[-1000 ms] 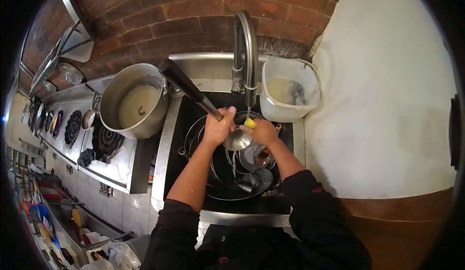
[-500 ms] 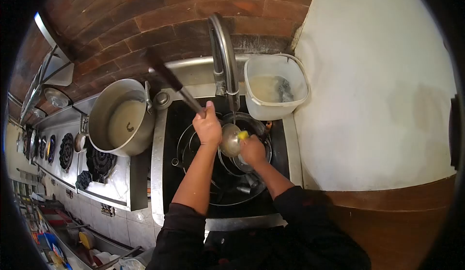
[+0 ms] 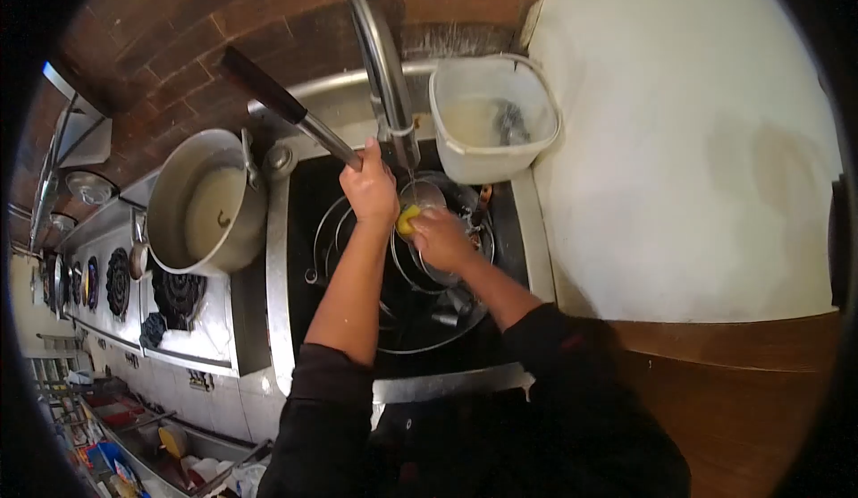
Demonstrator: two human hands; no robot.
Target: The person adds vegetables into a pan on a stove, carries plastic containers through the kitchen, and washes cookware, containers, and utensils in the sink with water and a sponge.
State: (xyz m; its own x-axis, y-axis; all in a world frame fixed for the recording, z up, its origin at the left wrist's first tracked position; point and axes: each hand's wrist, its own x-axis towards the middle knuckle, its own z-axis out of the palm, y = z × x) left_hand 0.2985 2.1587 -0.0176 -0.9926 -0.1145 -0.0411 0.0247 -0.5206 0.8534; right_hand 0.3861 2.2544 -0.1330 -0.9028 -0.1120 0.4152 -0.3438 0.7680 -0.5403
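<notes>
A ladle (image 3: 326, 136) with a dark grip slants up and left, and my left hand (image 3: 370, 192) is wrapped round its metal handle. Its round bowl lies under the faucet (image 3: 382, 60), from which a thin stream of water runs. My right hand (image 3: 440, 237) presses a yellow sponge (image 3: 408, 220) against the bowl of the ladle. Below both hands, the dark sink (image 3: 279, 301) holds a large round pan, metal rings and other metal ware, partly hidden by my hands and forearms.
Left of the sink stands a large metal pot (image 3: 170, 194) with cloudy liquid, beside a stove (image 3: 201, 315) with black burners. A white plastic tub (image 3: 496, 154) with cloudy water sits at the sink's back right corner. A brick wall rises behind; a white wall is at right.
The view has shifted, so the sink and pot appear further left. The ladle's bowl has turned, and my right hand has moved the sponge over it.
</notes>
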